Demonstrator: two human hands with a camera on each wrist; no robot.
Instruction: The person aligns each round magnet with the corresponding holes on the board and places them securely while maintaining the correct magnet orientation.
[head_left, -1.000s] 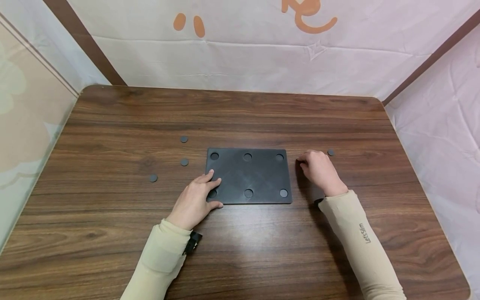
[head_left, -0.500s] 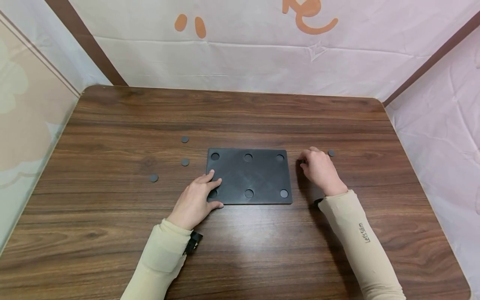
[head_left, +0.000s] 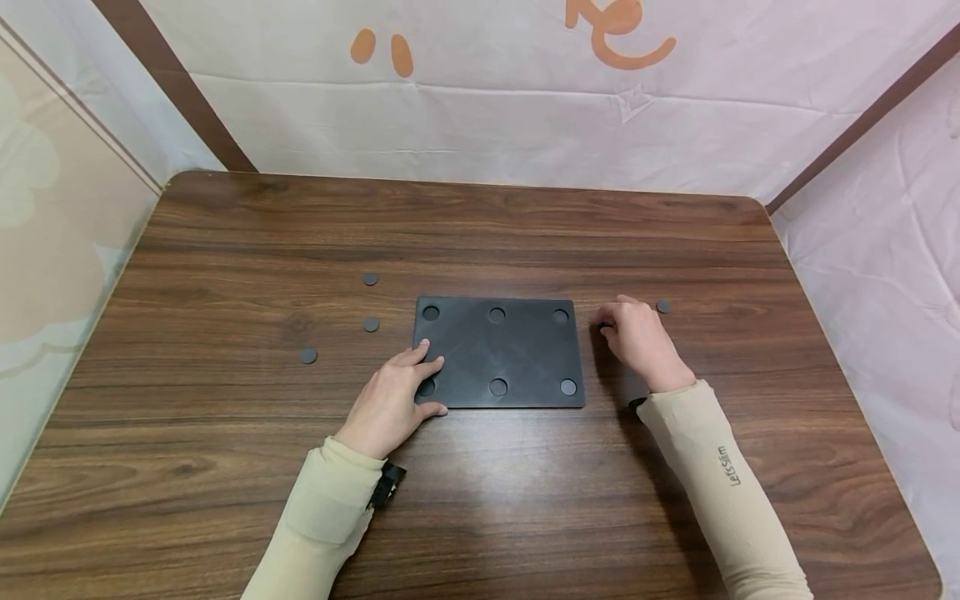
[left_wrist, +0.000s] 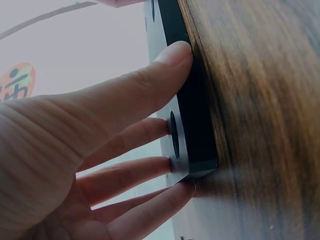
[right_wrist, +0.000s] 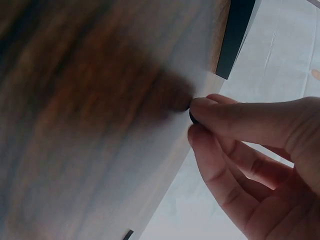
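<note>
Pinching a disc (right_wrist: 193,118) just right of the plate (head_left: 506,350)

My right hand (head_left: 639,343) clasps the small dark disc between thumb and forefinger, apart from the plate's right edge; whether the disc touches the table (head_left: 487,500) I cannot tell. My left hand (head_left: 386,404) lies over the plate's left near corner, fingers spread and fairly straight, thumb against the near edge. The two hands are well apart, with most of the plate between them.

The plate lies flat, its long axis running left to right, with two rows of three round recesses (head_left: 497,316). What counts, I judge, is the narrow gap leftward from the pinched disc to the plate: the disc sits level with the far half, so the far right recess (head_left: 561,317) is nearest to it, and my right hand is the nearer one. The near right recess (head_left: 568,387) looks paler than the others, perhaps filled.

Farther out, one loose disc (head_left: 663,307) lies just right of my right hand, and three loose discs (head_left: 371,325) lie left of the plate.
</note>
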